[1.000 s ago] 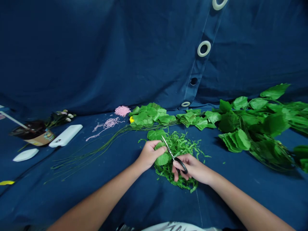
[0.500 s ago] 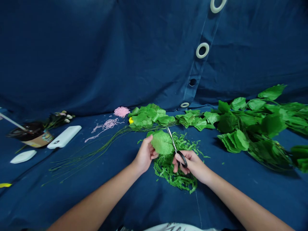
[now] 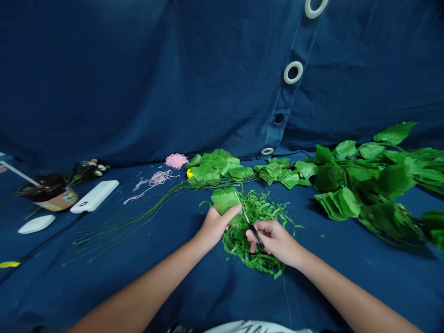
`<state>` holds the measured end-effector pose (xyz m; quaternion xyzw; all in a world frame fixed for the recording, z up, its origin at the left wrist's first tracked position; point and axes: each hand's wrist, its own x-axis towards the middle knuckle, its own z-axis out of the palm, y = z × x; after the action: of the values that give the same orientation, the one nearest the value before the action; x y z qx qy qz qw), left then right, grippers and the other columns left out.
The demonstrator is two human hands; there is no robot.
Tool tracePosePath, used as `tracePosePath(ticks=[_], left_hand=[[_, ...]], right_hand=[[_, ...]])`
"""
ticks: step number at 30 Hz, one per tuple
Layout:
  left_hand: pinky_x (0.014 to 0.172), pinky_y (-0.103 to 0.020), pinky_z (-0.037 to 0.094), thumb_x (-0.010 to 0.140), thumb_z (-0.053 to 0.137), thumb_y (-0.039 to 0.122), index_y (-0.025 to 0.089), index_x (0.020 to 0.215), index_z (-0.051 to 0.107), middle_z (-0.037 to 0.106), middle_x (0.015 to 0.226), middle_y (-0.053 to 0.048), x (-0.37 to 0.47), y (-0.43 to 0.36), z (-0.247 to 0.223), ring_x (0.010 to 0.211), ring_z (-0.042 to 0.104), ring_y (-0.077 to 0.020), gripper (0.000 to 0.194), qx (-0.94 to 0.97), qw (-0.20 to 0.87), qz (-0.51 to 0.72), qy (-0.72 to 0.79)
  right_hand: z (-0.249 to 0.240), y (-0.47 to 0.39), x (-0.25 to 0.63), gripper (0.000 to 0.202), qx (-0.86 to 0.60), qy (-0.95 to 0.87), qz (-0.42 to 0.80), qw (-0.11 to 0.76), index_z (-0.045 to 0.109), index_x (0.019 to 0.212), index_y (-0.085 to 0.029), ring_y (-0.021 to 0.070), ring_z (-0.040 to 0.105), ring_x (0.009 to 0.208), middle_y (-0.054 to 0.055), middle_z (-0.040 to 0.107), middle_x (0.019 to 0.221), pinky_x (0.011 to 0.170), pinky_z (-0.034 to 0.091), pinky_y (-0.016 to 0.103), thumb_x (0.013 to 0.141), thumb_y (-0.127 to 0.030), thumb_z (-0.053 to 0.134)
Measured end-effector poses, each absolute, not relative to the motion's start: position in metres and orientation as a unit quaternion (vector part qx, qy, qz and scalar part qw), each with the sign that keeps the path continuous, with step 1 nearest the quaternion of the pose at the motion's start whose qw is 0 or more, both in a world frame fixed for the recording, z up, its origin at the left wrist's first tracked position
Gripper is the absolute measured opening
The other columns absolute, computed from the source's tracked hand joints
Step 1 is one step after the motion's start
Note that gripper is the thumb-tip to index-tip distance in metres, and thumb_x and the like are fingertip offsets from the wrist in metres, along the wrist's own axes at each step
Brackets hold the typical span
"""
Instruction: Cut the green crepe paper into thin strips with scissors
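Note:
Between the thumb and fingers of my left hand (image 3: 215, 226) is a green artificial leaf (image 3: 224, 200), held up above the cloth. My right hand (image 3: 274, 240) is closed around the black handles of a pair of scissors (image 3: 255, 235). The blades point up and to the left, along the right edge of the leaf and close to my left thumb. Whether they are parted I cannot tell. Beneath both hands lies a heap of curly green trimmings (image 3: 256, 259).
Behind the trimmings are stacked green leaves (image 3: 215, 166) and thin green stems (image 3: 152, 203). Leafy vines (image 3: 374, 180) spread at the right. Pink threads (image 3: 176, 160), a white power bank-like box (image 3: 94, 196) and a drink cup (image 3: 55, 199) stand or lie leftward.
My left hand has turned the leaf, and its thumb now lies across the front. The scissors have shifted slightly left and down, with their blades tilted more to the left.

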<state>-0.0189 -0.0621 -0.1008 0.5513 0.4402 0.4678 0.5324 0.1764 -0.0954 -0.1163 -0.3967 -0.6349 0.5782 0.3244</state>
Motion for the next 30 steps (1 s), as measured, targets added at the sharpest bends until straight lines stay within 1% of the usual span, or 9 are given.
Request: tracePosePath(ticks=[6,9,12,14,18,21,25,30], left_hand=[[0.042,-0.021,0.032,0.084,0.065,0.041,0.015,0.074,0.062,0.062,0.068,-0.002,-0.019,-0.062,-0.099,0.053,0.052,-0.0115,0.028,0.567,0.513,0.446,0.464],[0.042,-0.02,0.032,0.083,0.065,0.039,0.014,0.069,0.062,0.061,0.063,-0.003,-0.019,-0.063,-0.097,0.051,0.051,-0.0103,0.029,0.557,0.519,0.447,0.47],[0.042,-0.019,0.032,0.082,0.066,0.042,0.014,0.067,0.061,0.059,0.059,-0.002,-0.018,-0.064,-0.096,0.048,0.05,-0.0095,0.032,0.538,0.536,0.451,0.469],[0.041,-0.019,0.032,0.081,0.067,0.044,0.014,0.067,0.06,0.058,0.057,-0.001,-0.017,-0.065,-0.095,0.047,0.049,-0.0092,0.034,0.526,0.542,0.459,0.468],[0.043,-0.02,0.034,0.079,0.07,0.045,0.014,0.07,0.06,0.057,0.056,0.0,-0.016,-0.067,-0.094,0.046,0.05,-0.0093,0.033,0.517,0.531,0.476,0.472],[0.045,-0.021,0.036,0.08,0.07,0.045,0.015,0.073,0.061,0.058,0.059,0.001,-0.015,-0.069,-0.094,0.047,0.05,-0.0093,0.033,0.514,0.519,0.49,0.475],[0.046,-0.021,0.035,0.082,0.068,0.048,0.015,0.073,0.059,0.055,0.057,0.002,-0.011,-0.072,-0.097,0.047,0.047,-0.0089,0.035,0.509,0.511,0.496,0.484],[0.046,-0.021,0.034,0.084,0.066,0.049,0.016,0.07,0.058,0.055,0.06,0.0,-0.008,-0.074,-0.104,0.051,0.049,-0.0102,0.037,0.507,0.508,0.501,0.484]], right_hand=[[-0.115,-0.096,0.177,0.039,-0.396,-0.638,0.578,0.317,0.059,0.073,-0.015,0.007,0.037,0.043,0.004,0.072,0.065,0.04,0.025,0.019,0.088,-0.051,0.067],[-0.115,-0.096,0.178,0.039,-0.385,-0.644,0.586,0.306,0.062,0.076,-0.015,0.0078,0.039,0.044,0.005,0.073,0.069,0.041,0.027,0.019,0.089,-0.052,0.064],[-0.114,-0.097,0.179,0.04,-0.374,-0.652,0.589,0.297,0.064,0.078,-0.015,0.0096,0.044,0.048,0.006,0.074,0.072,0.043,0.031,0.02,0.09,-0.053,0.062],[-0.113,-0.097,0.18,0.041,-0.371,-0.653,0.591,0.293,0.066,0.08,-0.015,0.0101,0.045,0.048,0.006,0.074,0.074,0.043,0.032,0.02,0.09,-0.054,0.061],[-0.109,-0.098,0.179,0.044,-0.363,-0.643,0.61,0.289,0.067,0.085,-0.015,0.009,0.044,0.045,0.006,0.074,0.077,0.042,0.031,0.021,0.092,-0.057,0.057],[-0.109,-0.099,0.176,0.046,-0.343,-0.636,0.623,0.3,0.067,0.086,-0.015,0.0081,0.043,0.042,0.005,0.073,0.074,0.043,0.032,0.021,0.093,-0.058,0.053],[-0.111,-0.099,0.17,0.048,-0.338,-0.628,0.627,0.315,0.068,0.091,-0.014,0.0078,0.043,0.04,0.004,0.072,0.073,0.041,0.031,0.022,0.094,-0.06,0.051],[-0.114,-0.1,0.165,0.048,-0.372,-0.632,0.597,0.327,0.068,0.086,-0.015,0.0081,0.041,0.042,0.003,0.069,0.072,0.041,0.029,0.022,0.092,-0.061,0.053]])
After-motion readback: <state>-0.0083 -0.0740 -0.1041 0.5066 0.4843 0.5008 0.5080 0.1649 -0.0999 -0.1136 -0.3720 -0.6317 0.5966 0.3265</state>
